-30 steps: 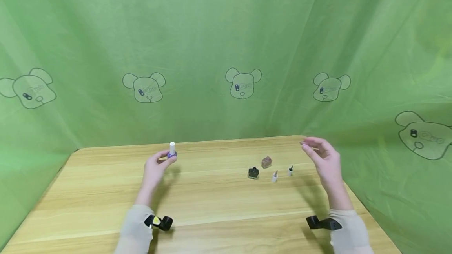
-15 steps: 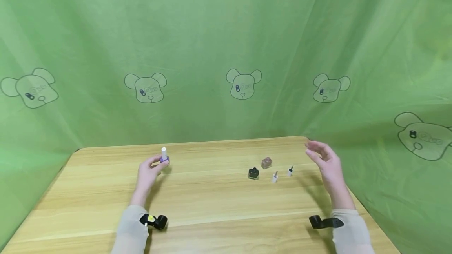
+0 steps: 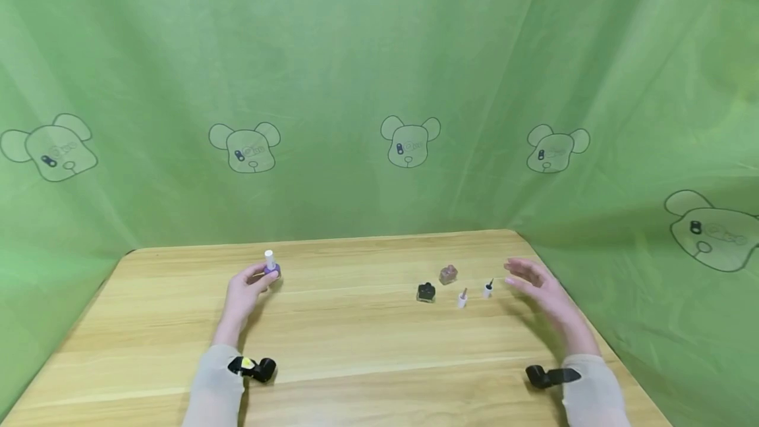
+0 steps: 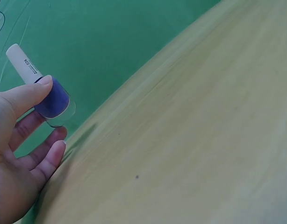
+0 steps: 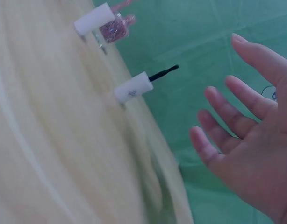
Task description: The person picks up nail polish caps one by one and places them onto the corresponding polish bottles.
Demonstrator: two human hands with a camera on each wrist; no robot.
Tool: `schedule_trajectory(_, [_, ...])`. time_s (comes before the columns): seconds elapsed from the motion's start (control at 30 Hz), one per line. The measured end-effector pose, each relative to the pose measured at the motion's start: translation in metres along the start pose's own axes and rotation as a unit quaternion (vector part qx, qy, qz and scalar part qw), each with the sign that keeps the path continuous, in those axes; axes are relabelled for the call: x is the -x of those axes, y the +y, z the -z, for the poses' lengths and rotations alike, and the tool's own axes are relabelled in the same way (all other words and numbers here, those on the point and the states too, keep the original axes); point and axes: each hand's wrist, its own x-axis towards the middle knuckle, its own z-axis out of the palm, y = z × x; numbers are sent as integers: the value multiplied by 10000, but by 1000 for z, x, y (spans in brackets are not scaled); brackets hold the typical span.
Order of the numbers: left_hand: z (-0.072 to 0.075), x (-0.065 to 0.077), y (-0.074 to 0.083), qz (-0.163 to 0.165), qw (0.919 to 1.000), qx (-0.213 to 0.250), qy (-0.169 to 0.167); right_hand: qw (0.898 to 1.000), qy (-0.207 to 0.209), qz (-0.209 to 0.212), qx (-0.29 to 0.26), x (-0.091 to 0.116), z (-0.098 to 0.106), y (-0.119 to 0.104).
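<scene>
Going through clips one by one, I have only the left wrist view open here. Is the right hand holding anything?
Observer: No, the right hand holds nothing; its fingers are apart.
Reviewer: What is that hand nearest to?
Observer: A white cap whose dark brush points up.
Reviewer: Are there other bottles besides the purple bottle I can see?
Observer: Yes, two uncapped ones, a black bottle and a pink bottle, well to its right in the head view.

Head view bright, even; soft shadows on table (image 3: 356, 354); wrist views dimmer, slightly blurred.
</scene>
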Motion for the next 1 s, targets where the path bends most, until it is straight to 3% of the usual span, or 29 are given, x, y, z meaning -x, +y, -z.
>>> schedule_trajectory(0.1, [0, -3, -3, 9, 10000, -20, 15, 9993, -325, -170, 9, -1, -2, 9])
schedule_trajectory(0.23, [-1, -7, -7, -26, 9999, -155, -32, 9984, -460, -333, -6, -1, -6, 18])
schedule_trajectory(0.53, [0, -13, -8, -57, 9980, -587, -233, 9966, -387, -584, -439, -4, -18, 27])
schedule_trajectory(1.0, [-3, -13, -10, -467, 9922, -1077, -416, 9960, -444, -657, -411, -6, -22, 29])
